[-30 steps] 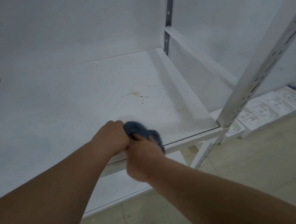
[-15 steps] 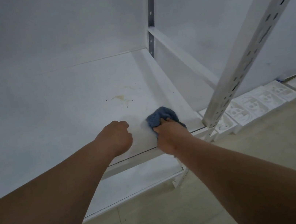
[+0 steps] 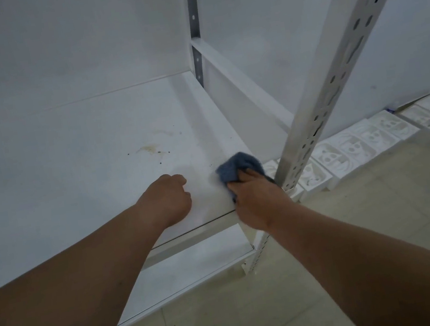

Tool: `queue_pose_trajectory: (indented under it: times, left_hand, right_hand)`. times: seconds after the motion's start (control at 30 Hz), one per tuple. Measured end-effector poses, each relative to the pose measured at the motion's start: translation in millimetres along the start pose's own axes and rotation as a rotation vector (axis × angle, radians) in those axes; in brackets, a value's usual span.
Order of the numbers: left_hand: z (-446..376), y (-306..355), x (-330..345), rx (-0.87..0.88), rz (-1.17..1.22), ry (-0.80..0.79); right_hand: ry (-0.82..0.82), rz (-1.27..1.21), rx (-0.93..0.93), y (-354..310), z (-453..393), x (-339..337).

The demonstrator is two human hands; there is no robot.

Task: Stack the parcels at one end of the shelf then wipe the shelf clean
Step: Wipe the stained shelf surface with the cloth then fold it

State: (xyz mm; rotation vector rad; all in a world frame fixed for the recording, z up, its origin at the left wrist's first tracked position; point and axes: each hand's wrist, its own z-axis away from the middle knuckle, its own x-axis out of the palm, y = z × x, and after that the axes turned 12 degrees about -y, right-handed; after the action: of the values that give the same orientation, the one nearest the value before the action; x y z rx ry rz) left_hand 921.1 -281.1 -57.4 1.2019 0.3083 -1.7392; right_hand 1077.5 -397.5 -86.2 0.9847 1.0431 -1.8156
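Your shelf (image 3: pixel 82 160) is a broad white board, open to the left and toward the back wall (image 3: pixel 65 45). On the right, a slanting perforated post (image 3: pixel 336 83) stands just beside your right hand (image 3: pixel 255 198) and blocks that front corner. A rear post (image 3: pixel 195 26) and side rail (image 3: pixel 241 83) close the right end. Your left hand (image 3: pixel 169 197) rests on the board near the front edge.

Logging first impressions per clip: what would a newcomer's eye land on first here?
The blue cloth gripped by the right hand at the white shelf's front right corner, beside the perforated upright. Then the yellowish stain with dark specks further back, and the left hand fisted on the shelf near its front edge.
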Motion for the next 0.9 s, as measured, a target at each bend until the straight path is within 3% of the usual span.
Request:
queue_pose_trajectory:
  times: [0.13, 0.2, 0.37, 0.5, 0.73, 0.83, 0.9]
  left_hand:
    - [-5.8, 4.1, 0.6, 0.019, 0.031, -0.001]
    - [-8.7, 1.1, 0.2, 0.009, 0.047, 0.026]
    - [-12.5, -11.2, -4.9, -0.029, 0.097, 0.106]
    - [-14.7, -9.0, -6.8, -0.034, 0.127, 0.124]
    - [-21.7, 12.7, -2.7, -0.014, 0.081, 0.056]
    - [-22.4, 14.5, -2.2, -0.019, 0.086, 0.060]
    - [-22.0, 8.9, -2.7, -0.033, 0.090, 0.085]
  right_hand:
    - [-0.029, -0.089, 0.243, -8.2, -4.1, -3.0]
    - [-0.022, -0.094, 0.253, -29.4, -8.5, -2.9]
    - [-0.012, 0.028, -0.096, -72.6, -8.5, 17.6]
    - [-0.054, 0.062, -0.311, -48.7, -12.1, 0.9]
    - [-0.056, -0.066, 0.185, 19.1, -20.9, -14.1]
    - [-0.032, -0.077, 0.217, 4.4, -17.3, -9.5]
    - [0.004, -0.061, 0.135, -13.2, -13.3, -1.7]
